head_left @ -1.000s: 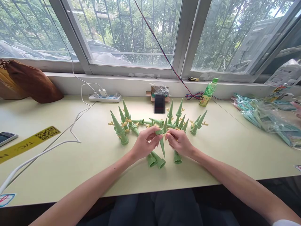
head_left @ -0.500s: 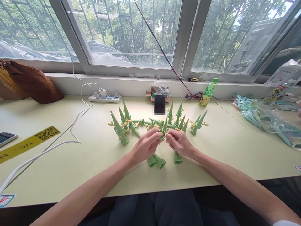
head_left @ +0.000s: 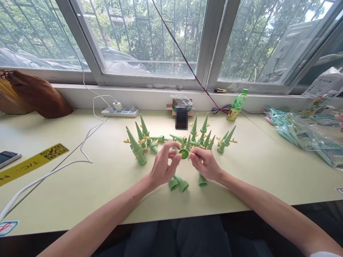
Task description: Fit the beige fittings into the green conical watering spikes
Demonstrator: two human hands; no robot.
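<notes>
A green plastic watering spike (head_left: 183, 154) is held above the table, its round open end facing me. My right hand (head_left: 205, 163) is closed in a pinch at the right side of this spike; the exact grip point is hidden by the fingers. To its left, my left hand (head_left: 166, 163) has thumb and fingers apart, with the thumb tip close to the rim. Below the hands lie green spikes (head_left: 183, 185) with open ends toward me, and another green spike (head_left: 203, 180) shows under my right hand. Behind, several spikes with yellow valves stand or lie, including a standing spike (head_left: 136, 146).
A green-capped bottle (head_left: 237, 105) stands at the back right, near plastic-wrapped items (head_left: 297, 132). At the back centre is a small box (head_left: 182, 103) with a dark blurred object in front. A power strip (head_left: 120, 112) and white cable (head_left: 85, 142) lie left.
My left hand has loosened from the spike's rim, its fingers spreading up and left. The spike's open end now shows more fully. My right hand stays about where it was.
</notes>
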